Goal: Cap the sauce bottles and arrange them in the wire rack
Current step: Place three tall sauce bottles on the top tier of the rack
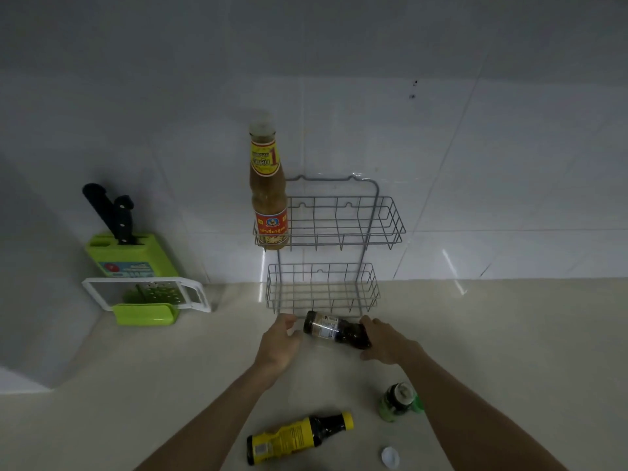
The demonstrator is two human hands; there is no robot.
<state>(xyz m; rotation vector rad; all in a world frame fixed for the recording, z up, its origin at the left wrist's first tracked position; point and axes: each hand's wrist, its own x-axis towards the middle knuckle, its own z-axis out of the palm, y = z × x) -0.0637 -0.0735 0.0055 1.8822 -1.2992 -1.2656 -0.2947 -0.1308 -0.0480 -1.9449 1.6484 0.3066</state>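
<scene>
- Step in hand, I judge: racking the dark bottle (pixel 334 330), tilted on its side at lower centre, just below the rack (pixel 328 243).
- Right hand (pixel 382 339) grips its neck end; cap hidden.
- Left hand (pixel 280 343) is open beside its base, touch unclear.
- Next: stand it up, lift it into the lower basket.

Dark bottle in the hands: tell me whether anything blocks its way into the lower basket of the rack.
Nothing visible does. The dark bottle lies sideways just in front of the lower basket, held by the right hand, with the left hand at its base. The basket holds nothing; the tall sauce bottle stands only in the upper basket.
</scene>
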